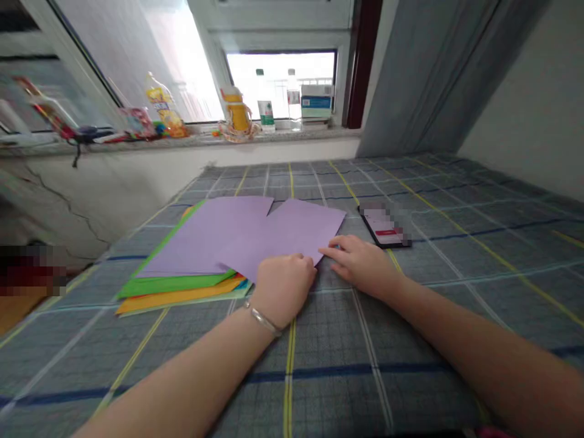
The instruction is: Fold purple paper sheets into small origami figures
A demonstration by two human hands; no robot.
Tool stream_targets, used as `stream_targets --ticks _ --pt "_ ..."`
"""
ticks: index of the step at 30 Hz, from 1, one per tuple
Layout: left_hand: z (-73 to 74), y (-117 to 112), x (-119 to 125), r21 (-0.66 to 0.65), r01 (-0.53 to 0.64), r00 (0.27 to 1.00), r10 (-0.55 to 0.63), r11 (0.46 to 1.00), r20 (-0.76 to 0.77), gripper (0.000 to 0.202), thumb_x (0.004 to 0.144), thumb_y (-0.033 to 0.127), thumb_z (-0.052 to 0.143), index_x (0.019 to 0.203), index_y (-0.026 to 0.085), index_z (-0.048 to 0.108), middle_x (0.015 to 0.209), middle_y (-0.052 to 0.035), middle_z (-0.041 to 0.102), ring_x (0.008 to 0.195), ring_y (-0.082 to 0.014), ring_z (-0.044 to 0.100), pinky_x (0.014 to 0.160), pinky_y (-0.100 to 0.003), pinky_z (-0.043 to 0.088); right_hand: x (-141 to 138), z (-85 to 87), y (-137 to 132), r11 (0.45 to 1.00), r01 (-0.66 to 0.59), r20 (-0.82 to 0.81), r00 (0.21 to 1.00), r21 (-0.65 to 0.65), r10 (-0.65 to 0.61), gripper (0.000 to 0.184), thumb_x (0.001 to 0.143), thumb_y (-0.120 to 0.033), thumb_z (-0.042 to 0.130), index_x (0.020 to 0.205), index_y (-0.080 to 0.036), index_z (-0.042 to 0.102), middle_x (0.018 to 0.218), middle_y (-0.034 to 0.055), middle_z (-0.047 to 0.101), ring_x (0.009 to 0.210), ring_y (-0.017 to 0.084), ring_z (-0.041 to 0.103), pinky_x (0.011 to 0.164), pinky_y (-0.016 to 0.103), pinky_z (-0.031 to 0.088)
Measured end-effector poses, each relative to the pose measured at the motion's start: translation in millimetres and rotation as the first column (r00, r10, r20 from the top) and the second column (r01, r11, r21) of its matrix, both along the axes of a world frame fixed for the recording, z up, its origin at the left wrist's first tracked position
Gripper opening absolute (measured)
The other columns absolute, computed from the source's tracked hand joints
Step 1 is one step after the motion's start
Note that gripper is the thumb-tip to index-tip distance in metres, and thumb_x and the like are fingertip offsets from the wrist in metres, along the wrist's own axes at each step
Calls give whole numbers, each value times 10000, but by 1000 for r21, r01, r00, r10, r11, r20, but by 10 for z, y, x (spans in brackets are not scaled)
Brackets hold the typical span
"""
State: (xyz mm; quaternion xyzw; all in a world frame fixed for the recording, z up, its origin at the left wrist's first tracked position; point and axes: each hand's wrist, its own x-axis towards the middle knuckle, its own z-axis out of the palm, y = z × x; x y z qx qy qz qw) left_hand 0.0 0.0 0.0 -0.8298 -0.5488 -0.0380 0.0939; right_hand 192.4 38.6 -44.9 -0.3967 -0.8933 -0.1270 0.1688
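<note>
A sheet of purple paper [301,222] lies at an angle on the bed, partly over a stack of coloured paper [177,285] with another purple sheet [201,237] on top. My left hand [285,286], with a silver bangle at the wrist, is closed at the near edge of the angled sheet; its fingertips are hidden. At that sheet's right edge, my right hand [360,264] touches the paper with its fingertips, the fingers somewhat apart. Green and orange sheets show below the purple one in the stack.
A phone [385,226] lies just beyond my right hand on the plaid bedcover [433,280]. Bottles [294,100], a yellow cup [237,112] and a box [316,102] stand on the windowsill [310,135]. A grey curtain [410,79] hangs at the right.
</note>
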Motion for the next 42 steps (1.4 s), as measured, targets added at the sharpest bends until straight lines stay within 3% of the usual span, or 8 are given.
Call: stream_targets --ticks 6,12,17,23,29,34,38,42 --pt "-115 76 13 -68 39 992 -30 997 124 290 911 403 492 846 227 713 842 -40 731 778 -251 689 567 -305 428 -16 8 22 999 -30 -10 999 40 30 276 872 -235 608 1142 -247 665 1186 73 626 1105 251 532 860 364 488" --pt "-102 86 6 -199 187 935 -112 962 335 343 926 467 436 903 259 707 861 -10 726 739 -183 653 622 -284 431 18 -10 81 995 -94 -52 994 30 95 118 819 -188 671 876 -251 754 1035 17 712 1066 256 543 905 399 444" --pt "-31 163 -164 -186 242 896 -145 952 420 386 946 471 398 987 235 701 1008 -25 719 946 -204 644 843 -317 468 138 -67 158 994 -101 -161 982 -32 94 139 842 -217 657 875 -292 769 989 -12 737 1017 237 575 914 406 438" --pt "8 395 -550 -79 59 949 -31 995 315 410 943 462 388 1110 216 671 1135 -51 693 1039 -251 631 938 -392 458 366 -76 215 925 -320 -253 930 -202 266 207 875 -160 583 898 -270 756 985 -8 744 960 167 638 903 337 472" --pt "-196 664 -845 -32 -5 995 8 999 95 531 917 474 426 1372 209 498 1410 -125 504 1275 -313 482 1069 -485 347 495 12 129 898 -319 -326 920 -304 217 198 816 -113 596 880 -242 732 1070 31 724 1022 174 642 928 346 478" --pt "-372 771 -904 -139 24 999 -19 990 35 622 931 538 344 1490 269 300 1518 -103 360 1402 -335 304 1110 -575 237 482 68 67 885 -272 -283 944 -377 170 277 715 -44 612 886 -235 718 1215 52 666 1108 205 612 955 363 466" --pt "-389 761 -868 -177 47 999 -43 983 25 585 935 519 331 1463 269 360 1518 -103 360 1413 -331 280 1120 -600 181 454 19 82 878 -283 -216 953 -387 212 431 729 -48 624 1085 -274 711 1275 54 635 1141 221 595 979 385 452" --pt "-385 758 -831 -194 82 990 -58 978 127 567 919 475 390 1445 264 382 1497 -93 398 1381 -301 347 1128 -586 180 465 -52 134 841 -354 -248 930 -410 270 335 825 -114 588 1066 -293 735 1197 41 684 1120 207 611 995 376 448"
